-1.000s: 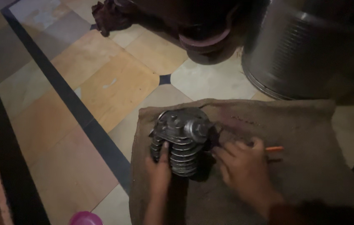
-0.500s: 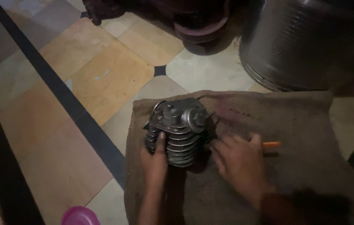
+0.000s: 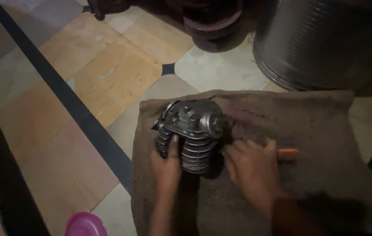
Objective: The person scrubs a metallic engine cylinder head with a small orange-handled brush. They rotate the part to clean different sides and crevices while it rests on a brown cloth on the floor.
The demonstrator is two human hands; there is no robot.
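**Finned engine part on sacking, both hands at it**

Shifted since the earlier frames: the whole scene sits a little lower and further left in the head view, the pink lid shows more fully at the bottom edge, and the left thumb now lies higher up the fins; the hands otherwise keep their places.

Item 1. Finned metal cylinder part (image 3: 192,133), grey, ribbed below, with a domed cap and bolt bosses on top. Stands on the burlap sack (image 3: 308,131), towards the sack's left half.

Item 2. Left hand (image 3: 167,165). Pressed to the lower left of the fins, thumb up along the ribs, fingers curled around the side; how tightly it grips cannot be told.

Item 3. Right hand (image 3: 251,168). Laid flat on the sack just right of the part, fingers spread loosely, tips near the fins. An orange-handled tool (image 3: 288,153) shows from beneath its far edge; whether the fingers close on it cannot be told.

Item 4. Surroundings. Tiled floor (image 3: 103,83) in tan and pale squares with a dark stripe; steel drum (image 3: 326,39) upper right; dark reddish vessels (image 3: 212,24) at top; pink lid (image 3: 85,225) lower left.
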